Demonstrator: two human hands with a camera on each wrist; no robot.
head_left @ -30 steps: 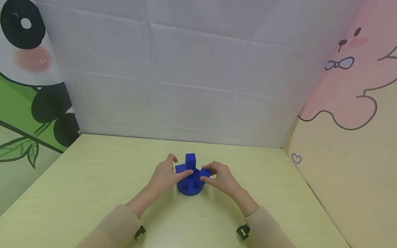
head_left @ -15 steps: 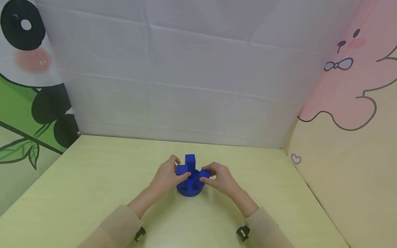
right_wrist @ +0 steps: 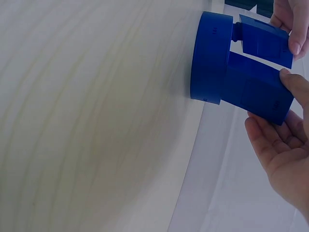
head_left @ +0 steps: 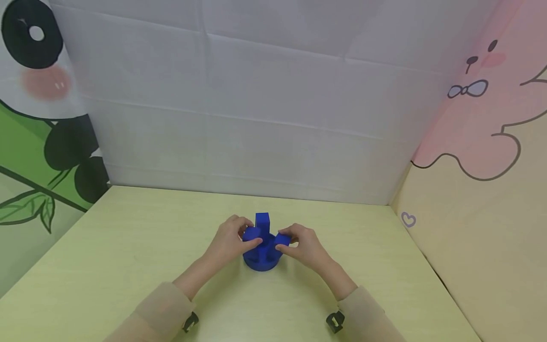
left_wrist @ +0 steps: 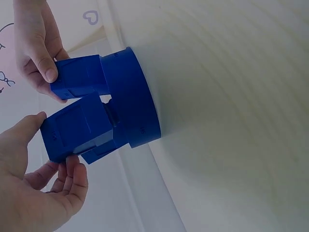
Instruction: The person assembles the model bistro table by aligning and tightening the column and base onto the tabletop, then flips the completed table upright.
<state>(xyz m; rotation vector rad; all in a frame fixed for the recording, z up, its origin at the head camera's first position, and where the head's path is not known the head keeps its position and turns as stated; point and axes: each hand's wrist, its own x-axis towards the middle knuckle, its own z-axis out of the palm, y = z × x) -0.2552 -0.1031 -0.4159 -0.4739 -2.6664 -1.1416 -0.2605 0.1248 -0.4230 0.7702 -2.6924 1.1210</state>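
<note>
A low round blue base sits on the table, with several blue blocks rising from it. My left hand grips the left block, thumb on the near side and fingers curled round the far side. In the left wrist view, a narrow neck shows between that block and the round base. My right hand pinches the right block between thumb and fingers, its lower end at the base's rim. A third block stands upright at the back, untouched by either hand.
The pale yellow wood-grain table runs back to a creased white sheet. Cartoon-printed panels stand on both sides, the right one bearing a small heart. A dark clip-like item sits by the right sleeve.
The block in my left hand has turned and shifted slightly right, and the left fingers have closed in round its far side. My right hand and its block stay put.
</note>
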